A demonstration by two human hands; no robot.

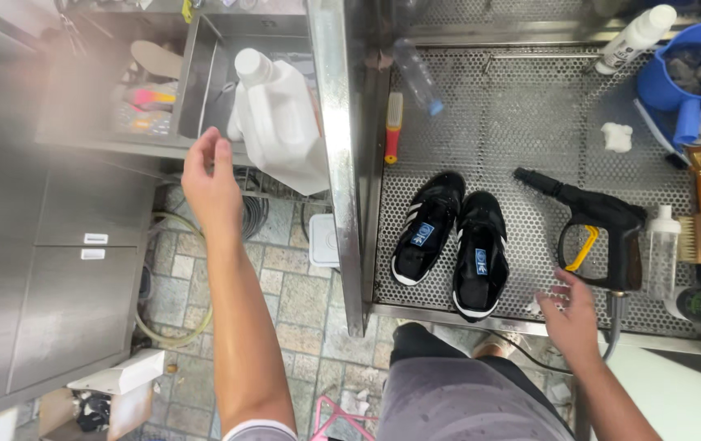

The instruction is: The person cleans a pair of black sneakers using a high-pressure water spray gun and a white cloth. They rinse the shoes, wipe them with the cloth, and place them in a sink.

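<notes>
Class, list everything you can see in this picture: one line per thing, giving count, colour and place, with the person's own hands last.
Black sneakers with white stripes: two, side by side on the perforated steel tray.
Black spray gun with yellow trigger: one, right of the sneakers.
White plastic jug: one, on the left shelf.
Red and yellow brush: one, tray's left edge.
Clear plastic bottle: one, lying at tray's back.
Blue bucket: one, back right corner.
Wooden brush: one, right edge.
Left hand: empty, reaching towards the jug.
Right hand: empty, near the spray gun.
</notes>
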